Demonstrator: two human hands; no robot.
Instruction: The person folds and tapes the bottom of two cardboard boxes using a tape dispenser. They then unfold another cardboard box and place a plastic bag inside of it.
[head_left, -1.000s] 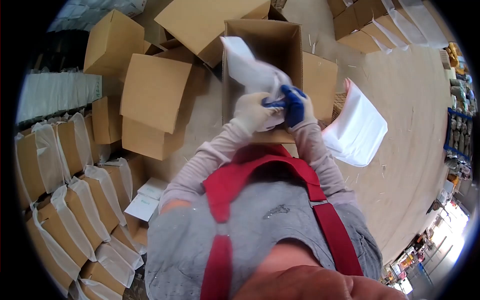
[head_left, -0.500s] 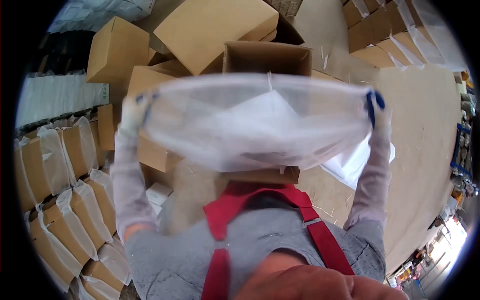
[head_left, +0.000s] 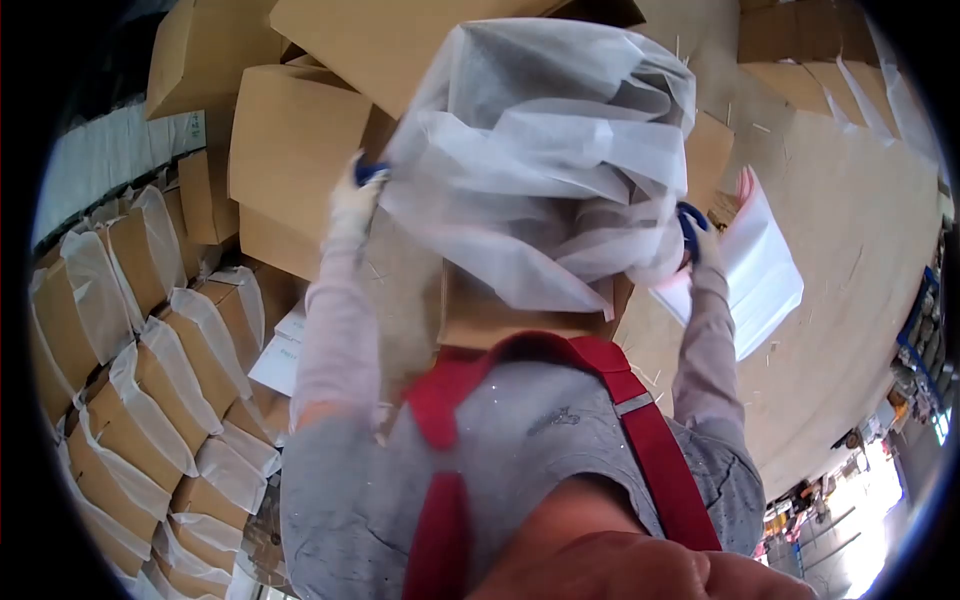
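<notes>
A thin, translucent white plastic liner bag (head_left: pixel 560 140) is draped over an open cardboard box (head_left: pixel 520 318) directly ahead of me. It bunches in folds, hiding most of the box. My left hand (head_left: pixel 357 195), in a white glove with blue fingers, is closed on the bag's left edge. On the opposite side my right hand (head_left: pixel 703 238), gloved the same way, grips the bag near the box's right wall. Just beyond that hand, a stack of white sheets with a pinkish edge (head_left: pixel 755 270) lies on the floor.
Closed cardboard boxes (head_left: pixel 290 150) are piled at the left and far side. Rows of boxes with white liners hanging out (head_left: pixel 150 400) fill the left. More lined boxes (head_left: pixel 820 80) stand at the far right. Scraps lie on the concrete floor (head_left: pixel 830 230).
The bag, stretched wide between my hands before, now lies over the box in folds. My hands have come closer together, the left moving inward to the right and the right inward to the left.
</notes>
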